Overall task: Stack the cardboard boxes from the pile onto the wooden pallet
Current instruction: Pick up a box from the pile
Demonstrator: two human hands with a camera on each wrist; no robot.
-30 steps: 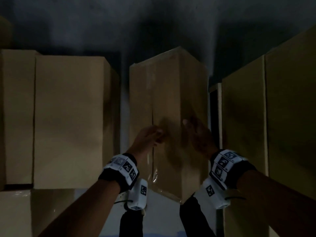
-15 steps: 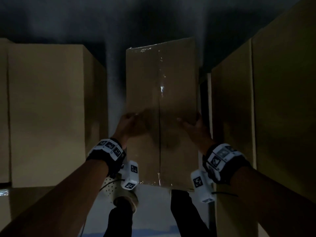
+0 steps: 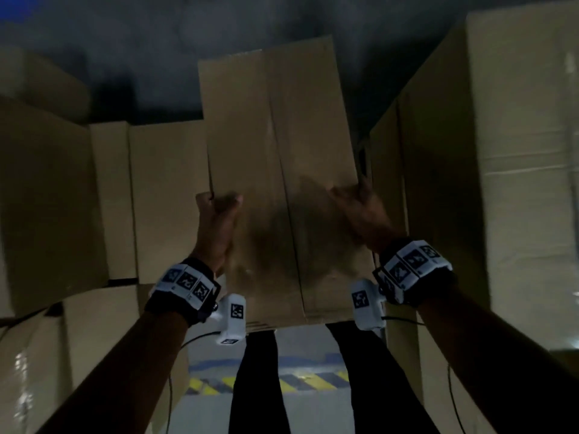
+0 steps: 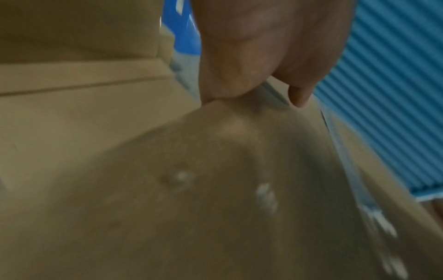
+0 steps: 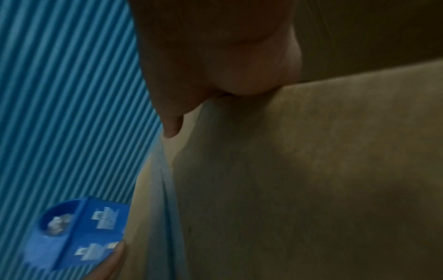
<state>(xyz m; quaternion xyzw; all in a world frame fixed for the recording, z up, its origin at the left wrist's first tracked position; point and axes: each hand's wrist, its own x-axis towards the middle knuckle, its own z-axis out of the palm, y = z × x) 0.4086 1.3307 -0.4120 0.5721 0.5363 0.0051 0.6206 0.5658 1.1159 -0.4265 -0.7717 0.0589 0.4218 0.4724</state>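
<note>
Dim room, person w/ both arms raised holding a tall brown cardboard box (image 3: 282, 170) upright in front of them, off the floor, its bottom edge above their dark trouser legs (image 3: 257, 380). Left hand (image 3: 216, 220) grips the box's left vertical edge, fingers (image 4: 242, 62) curled round the edge onto the hidden side, thumb on the front face. Right hand (image 3: 360, 211) grips the right vertical edge the same way, fingers wrapped round behind, thumb (image 5: 171, 123) lying on the front face. Both wrists carry black bands w/ white marker tiles (image 3: 188, 283) and small white camera blocks. A taped seam runs down the middle of the box front. The held box sits between stacked brown cardboard boxes on the left (image 3: 94, 198) and a taller stack of brown cardboard boxes on the right (image 3: 501, 183), close to both; can't tell if it touches either. Below, grey floor w/ a yellow-and-black hazard stripe (image 3: 206, 383). In the wrist views a blue corrugated wall (image 4: 395, 94) shows behind the box, and a blue printed object (image 5: 79, 229) sits low in the right wrist view; too blurred to say what it is. No wooden pallet in view.
</note>
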